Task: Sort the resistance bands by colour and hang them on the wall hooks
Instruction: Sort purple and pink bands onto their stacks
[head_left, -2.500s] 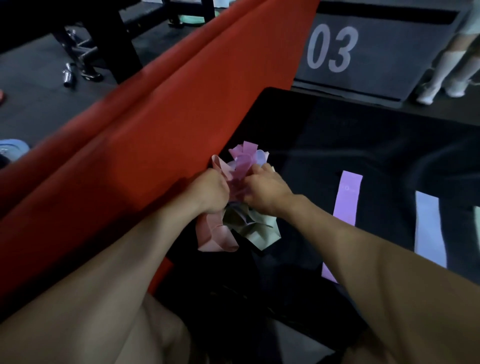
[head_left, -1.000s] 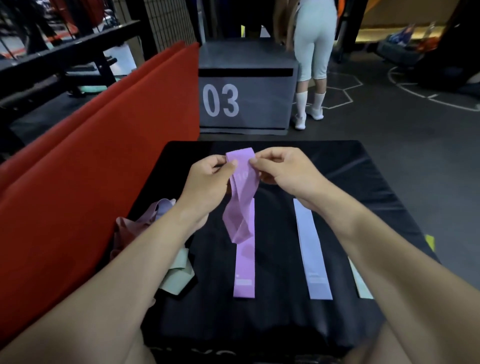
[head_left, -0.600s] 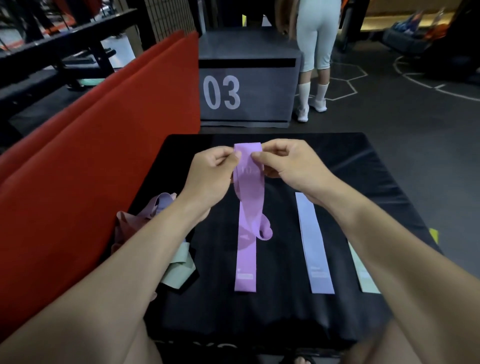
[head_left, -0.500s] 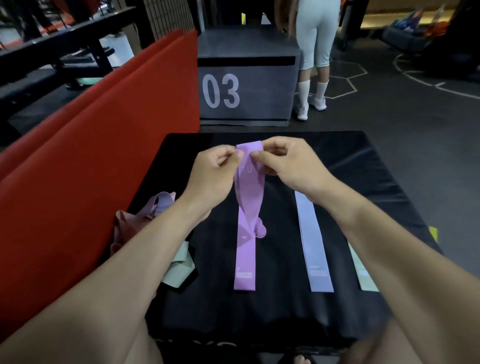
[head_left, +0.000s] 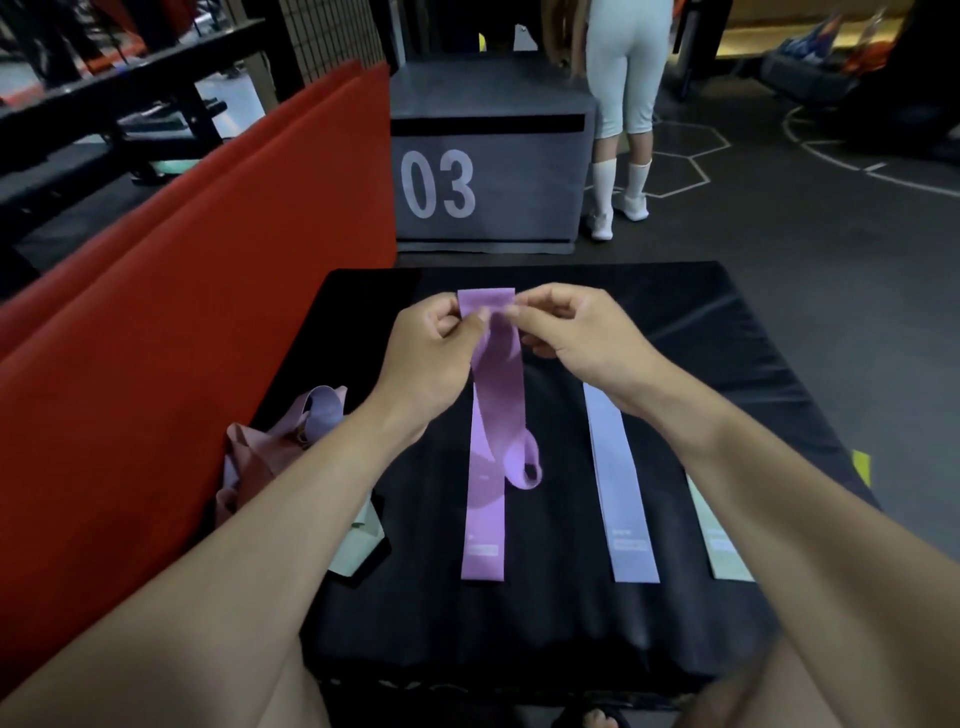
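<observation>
Purple band now hangs untwisted.

The left forearm covers part of the crumpled pink and lilac band pile. Printed labels on the flat lavender band are illegible.

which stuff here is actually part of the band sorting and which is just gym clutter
Part of the job:
- purple band, pinched by left hand and right hand
- flat purple band
- lavender band
- pale green band
- unsorted pile

Just lying about:
- numbered box
- red pads
</observation>
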